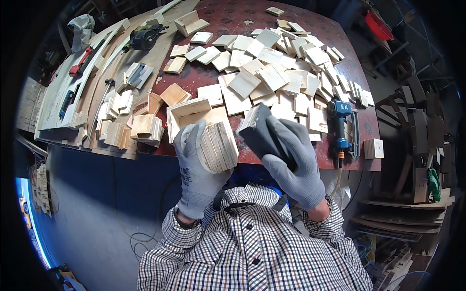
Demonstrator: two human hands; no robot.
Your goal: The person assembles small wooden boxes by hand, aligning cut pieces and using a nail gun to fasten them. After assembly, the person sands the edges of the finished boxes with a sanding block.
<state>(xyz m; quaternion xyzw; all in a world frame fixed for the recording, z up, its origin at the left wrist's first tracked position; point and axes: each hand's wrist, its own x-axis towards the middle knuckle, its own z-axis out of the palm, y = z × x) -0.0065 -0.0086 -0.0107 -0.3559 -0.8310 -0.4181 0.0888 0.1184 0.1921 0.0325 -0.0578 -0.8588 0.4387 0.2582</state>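
My left hand [194,155], in a grey work glove, is closed on a small pale wooden box [198,115] at the table's front edge. Layered plywood edges show on the box's near side, beside my fingers. In my right hand [296,165], also gloved, is a wooden block wrapped in dark grey abrasive sheet, a sanding block [262,128]. It is tilted, just right of the box and apart from it. Behind both hands a heap of small flat wooden pieces [272,75] covers much of the dark red tabletop [228,19].
A blue air nailer [342,126] with a hose lies on the right of the table, near a small wood block [373,149]. On the left are stacked wood pieces [145,127], a black power tool [144,38] and a red-handled tool [80,63]. Boards [403,216] stack at lower right.
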